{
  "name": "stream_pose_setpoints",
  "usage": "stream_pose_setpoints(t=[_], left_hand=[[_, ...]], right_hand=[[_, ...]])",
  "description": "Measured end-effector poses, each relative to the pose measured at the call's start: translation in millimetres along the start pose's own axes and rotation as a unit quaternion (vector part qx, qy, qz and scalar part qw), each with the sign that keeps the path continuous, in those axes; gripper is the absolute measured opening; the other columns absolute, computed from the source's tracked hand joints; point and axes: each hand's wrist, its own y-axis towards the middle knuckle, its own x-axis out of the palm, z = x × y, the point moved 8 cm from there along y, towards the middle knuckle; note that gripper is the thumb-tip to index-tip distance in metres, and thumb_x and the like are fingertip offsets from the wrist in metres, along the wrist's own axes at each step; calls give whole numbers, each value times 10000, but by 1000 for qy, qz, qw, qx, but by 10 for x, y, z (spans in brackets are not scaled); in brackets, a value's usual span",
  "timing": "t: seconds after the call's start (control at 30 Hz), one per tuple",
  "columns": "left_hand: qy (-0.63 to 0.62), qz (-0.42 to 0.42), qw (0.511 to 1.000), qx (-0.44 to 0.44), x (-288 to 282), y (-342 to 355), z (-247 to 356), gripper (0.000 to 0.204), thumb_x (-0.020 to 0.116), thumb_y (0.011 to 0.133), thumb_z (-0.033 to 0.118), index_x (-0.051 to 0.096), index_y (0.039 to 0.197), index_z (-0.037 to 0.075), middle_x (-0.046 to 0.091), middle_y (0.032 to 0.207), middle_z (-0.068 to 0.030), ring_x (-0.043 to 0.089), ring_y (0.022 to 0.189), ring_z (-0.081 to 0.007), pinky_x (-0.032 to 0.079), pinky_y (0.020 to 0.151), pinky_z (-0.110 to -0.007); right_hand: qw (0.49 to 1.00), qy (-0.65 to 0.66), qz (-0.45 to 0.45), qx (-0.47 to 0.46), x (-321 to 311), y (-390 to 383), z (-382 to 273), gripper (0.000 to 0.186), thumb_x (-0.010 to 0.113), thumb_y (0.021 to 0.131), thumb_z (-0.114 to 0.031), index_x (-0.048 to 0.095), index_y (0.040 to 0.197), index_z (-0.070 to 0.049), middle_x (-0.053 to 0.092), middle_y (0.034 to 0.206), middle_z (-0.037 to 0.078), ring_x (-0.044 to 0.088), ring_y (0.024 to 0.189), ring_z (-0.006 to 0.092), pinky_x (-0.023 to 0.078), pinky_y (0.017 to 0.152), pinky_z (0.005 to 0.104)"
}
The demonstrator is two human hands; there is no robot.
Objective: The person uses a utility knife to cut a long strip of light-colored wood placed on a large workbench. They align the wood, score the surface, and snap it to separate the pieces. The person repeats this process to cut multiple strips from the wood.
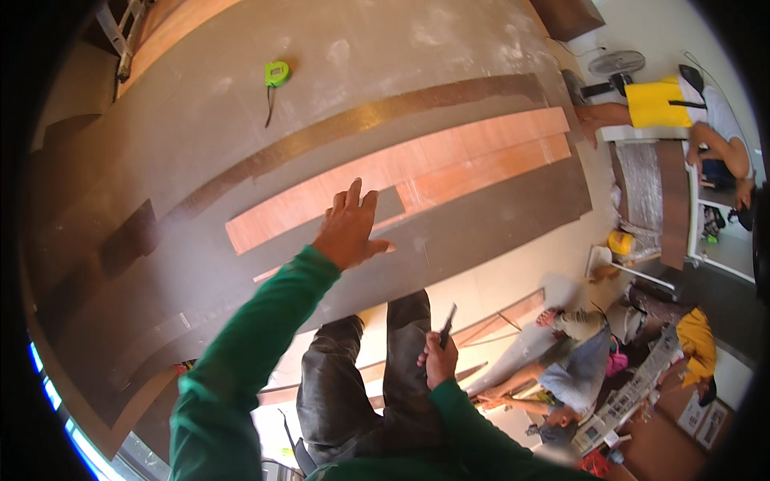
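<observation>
My left hand reaches out with its fingers spread above a large grey-brown sheet. Close by its fingertips lies a long reddish wood-veneer strip. A shorter, more orange strip lies alongside it on the near side. Whether the left hand touches the surface I cannot tell. Lower, in front of my right leg, my right hand is closed round a dark utility knife, which points upward. Farther off on the sheet rests a green tape measure with a short length of tape pulled out.
A dark brown glossy band crosses the sheet beyond the strips. At the right, a person in yellow shorts bends near a fan. Lower right, another person works by a cluttered bench. A yellow bucket stands on the floor.
</observation>
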Motion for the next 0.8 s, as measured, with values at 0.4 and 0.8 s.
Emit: stream_pose_setpoints(t=[0.4,0.8], left_hand=[[74,143,980,-113,919,1688,-777,1221,972,545,461,360,1512,33,385,1471,-249,349,1399,-442,324,1150,-587],[62,247,967,-1,185,2289,-1157,990,950,514,433,556,1313,2,546,1238,-229,499,1183,-420,413,1019,-518]], right_hand=[[996,-82,13,-33,49,390,-1041,322,684,963,-253,594,1157,-13,557,780,10,484,564,78,449,525,245],[990,-142,-9,11,51,690,-1236,300,671,948,-251,617,1136,-24,656,842,90,617,657,160,523,640,322]])
